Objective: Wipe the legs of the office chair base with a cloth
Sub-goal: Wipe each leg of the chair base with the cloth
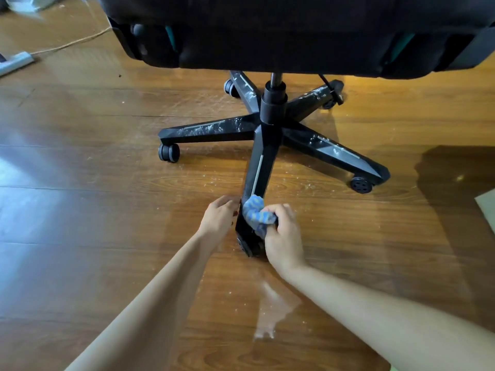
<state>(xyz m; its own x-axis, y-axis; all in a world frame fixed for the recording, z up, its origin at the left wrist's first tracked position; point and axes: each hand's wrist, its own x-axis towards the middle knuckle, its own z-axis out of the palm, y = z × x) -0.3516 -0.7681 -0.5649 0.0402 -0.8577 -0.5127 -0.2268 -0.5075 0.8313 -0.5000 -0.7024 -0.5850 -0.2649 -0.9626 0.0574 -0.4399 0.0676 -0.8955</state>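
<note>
A black five-legged office chair base (270, 121) stands on a wooden floor. White dust streaks cover its left, right and far legs. The near leg (258, 167) points toward me and looks mostly dark and clean. My right hand (281, 231) is closed on a bunched blue and grey cloth (257, 212), pressing it on the outer end of the near leg, just above its caster. My left hand (219, 216) rests against the left side of that same leg end, fingers curled on its edge. The caster under the leg end is partly hidden.
The black seat (294, 30) overhangs the base from above. White dust specks lie on the floor (107, 210) around the legs. A power strip (16, 62) with a cable lies far left. A pale sheet corner (486, 210) sits at the right edge.
</note>
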